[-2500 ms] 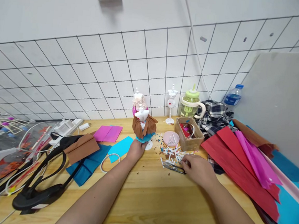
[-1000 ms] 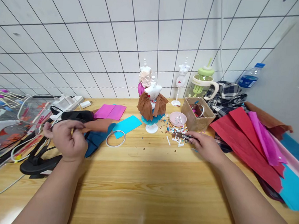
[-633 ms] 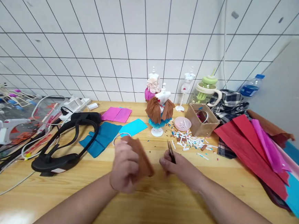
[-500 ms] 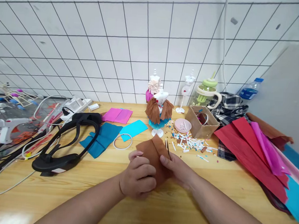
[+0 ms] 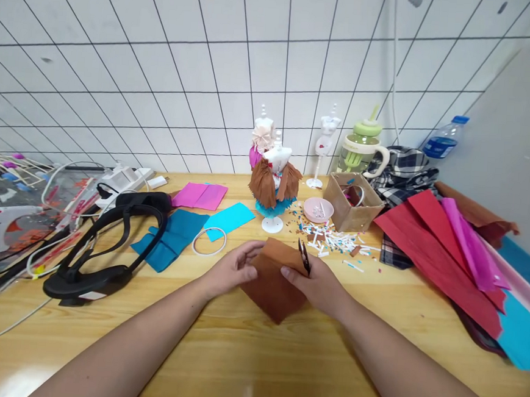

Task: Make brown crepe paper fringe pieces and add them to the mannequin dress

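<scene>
A folded sheet of brown crepe paper (image 5: 279, 285) is held up over the table, one corner pointing down. My left hand (image 5: 234, 269) is at its left edge, thumb in front and curled fingers partly hidden behind. On the right side my right hand (image 5: 320, 285) pinches the same paper with the thumb on its face. Dark, narrow blades, seemingly of small scissors (image 5: 304, 258), stick up out of my right hand; their handles are hidden. Just beyond stands a small white dress form (image 5: 277, 156) in a brown and blue paper skirt.
Behind my hands lie many paper scraps (image 5: 335, 238), a pink dish (image 5: 318, 210) and a cardboard box (image 5: 354, 205). Red crepe paper (image 5: 444, 255) covers the right side. To the left are a white ring (image 5: 208, 253), teal paper (image 5: 170, 240), a black headset (image 5: 97, 280) and a glue gun (image 5: 8, 224).
My left hand has shifted left from the lower front of the brown paper to its left edge, its fist loosening. The paper has turned, and the blades show more clearly. The view has tilted down.
</scene>
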The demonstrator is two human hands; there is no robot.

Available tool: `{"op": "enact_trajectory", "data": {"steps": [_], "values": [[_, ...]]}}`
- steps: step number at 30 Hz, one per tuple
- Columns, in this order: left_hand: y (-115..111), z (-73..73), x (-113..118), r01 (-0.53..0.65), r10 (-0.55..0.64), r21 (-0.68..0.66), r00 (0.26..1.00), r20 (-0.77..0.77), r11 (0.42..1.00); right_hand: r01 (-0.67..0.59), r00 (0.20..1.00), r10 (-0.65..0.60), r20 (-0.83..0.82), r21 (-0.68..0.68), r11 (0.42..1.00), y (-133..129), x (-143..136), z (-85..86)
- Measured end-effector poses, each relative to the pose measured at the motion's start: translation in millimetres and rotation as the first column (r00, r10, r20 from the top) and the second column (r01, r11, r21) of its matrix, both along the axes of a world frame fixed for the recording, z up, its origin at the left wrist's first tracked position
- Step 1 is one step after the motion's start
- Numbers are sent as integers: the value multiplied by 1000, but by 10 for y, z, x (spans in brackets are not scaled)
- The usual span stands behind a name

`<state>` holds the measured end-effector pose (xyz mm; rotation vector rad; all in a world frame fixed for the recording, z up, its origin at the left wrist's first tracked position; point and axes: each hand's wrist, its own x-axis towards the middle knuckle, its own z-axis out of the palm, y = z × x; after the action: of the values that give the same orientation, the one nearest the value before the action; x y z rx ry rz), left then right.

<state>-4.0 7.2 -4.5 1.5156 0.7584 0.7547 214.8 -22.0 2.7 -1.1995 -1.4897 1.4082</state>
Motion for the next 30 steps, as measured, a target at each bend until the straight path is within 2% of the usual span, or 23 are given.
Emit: {"op": "enact_trajectory", "data": {"steps": [2,4,6,8,10,11,13,15,17,19,21,24,26,27,29,30], "values": [[-31,-2,25,90,-94,-109,995,-33,990,28,992,-33,-120,-44,999,8,8,4],[-25,-11,25,110,-119,-136,991,-66,985,35,968,-54,-246,-82,996,26,26,0],[12,-32,-5,73,-77,-67,996,-52,995,-10,945,-23,-328,-98,995,36,40,-3],[60,-61,-57,-18,18,2,1000,22,1000,-73,944,42,-328,-82,994,27,42,1],[94,-84,-109,-93,97,-42,988,119,995,-100,955,77,-287,-67,993,9,29,7],[100,-86,-128,-93,107,-93,982,156,991,-101,959,80,-271,-66,993,1,19,7],[86,-63,-141,-2,33,-154,979,203,988,-90,958,66,-280,-72,993,-7,-8,-7],[44,-16,-118,130,-105,-126,976,190,984,-53,946,22,-325,-86,995,0,-38,-39],[-8,24,-71,227,-216,-130,972,92,965,-20,926,-22,-377,-108,994,15,-60,-76],[-45,33,-27,244,-248,-219,969,9,945,-4,923,-39,-383,-110,994,38,-53,-98],[-50,17,-11,185,-190,-291,982,10,939,37,955,-50,-291,-50,998,70,4,-87],[-3,3,-52,19,-4,-311,999,48,950,109,993,-113,40,93,990,122,185,-5],[35,27,-102,-52,68,-334,997,38,941,-47,954,12,300,109,993,141,334,71],[48,47,-125,-45,64,-357,997,40,933,-156,910,114,398,76,985,142,402,108],[60,86,-159,23,8,-412,997,74,911,-351,798,360,484,-111,930,124,503,168],[61,100,-169,63,-21,-438,995,101,897,-414,729,442,523,-177,893,108,532,192]]}}
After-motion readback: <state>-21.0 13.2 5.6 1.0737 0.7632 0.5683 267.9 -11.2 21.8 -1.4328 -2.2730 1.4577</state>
